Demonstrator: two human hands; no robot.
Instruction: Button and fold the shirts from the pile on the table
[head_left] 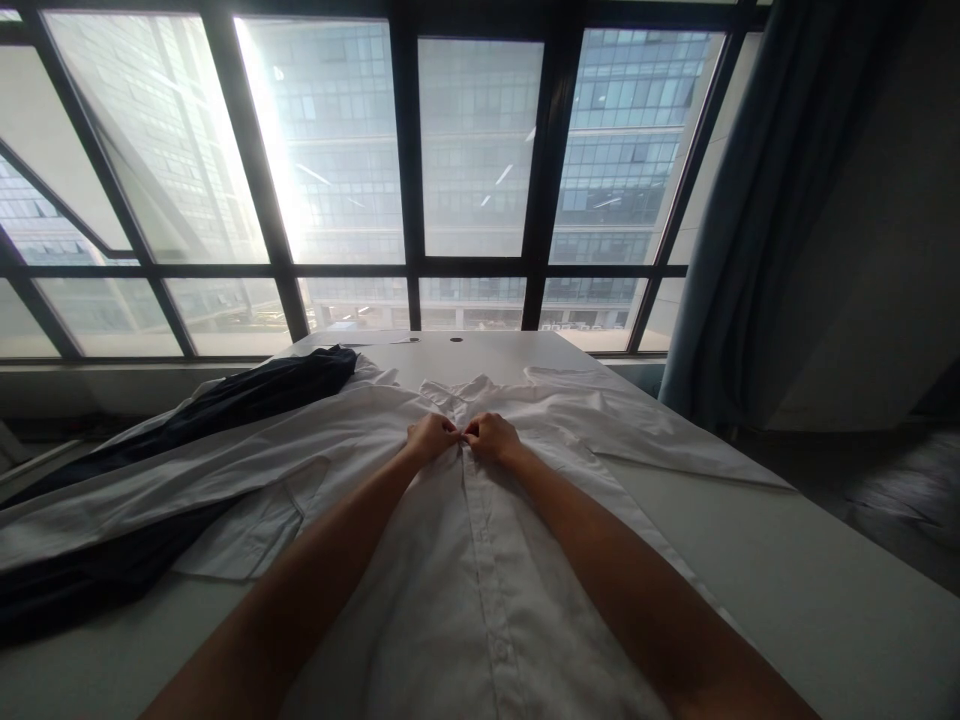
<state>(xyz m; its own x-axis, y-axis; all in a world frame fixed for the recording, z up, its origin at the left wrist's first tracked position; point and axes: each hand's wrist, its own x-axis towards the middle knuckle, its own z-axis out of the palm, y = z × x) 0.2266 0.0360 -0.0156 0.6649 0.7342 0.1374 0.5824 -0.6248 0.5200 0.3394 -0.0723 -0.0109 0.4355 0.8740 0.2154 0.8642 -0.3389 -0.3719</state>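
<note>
White table [787, 580], shirt [465, 560] placket pinched between hands [461, 437]

We found no legible text, label, brand, number or sign anywhere: none on the white shirt [480, 560], the dark garment [247, 400], the table [825, 580] or the window panes [480, 150].

Bright grid window [480, 150], blue curtain [750, 220] right, white table [810, 580].

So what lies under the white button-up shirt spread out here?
The white button-up shirt lies on a pale grey table; its left sleeve overlaps a dark navy garment. Both hands, left and right, pinch its placket near the collar. The tabletop beneath is covered.
</note>
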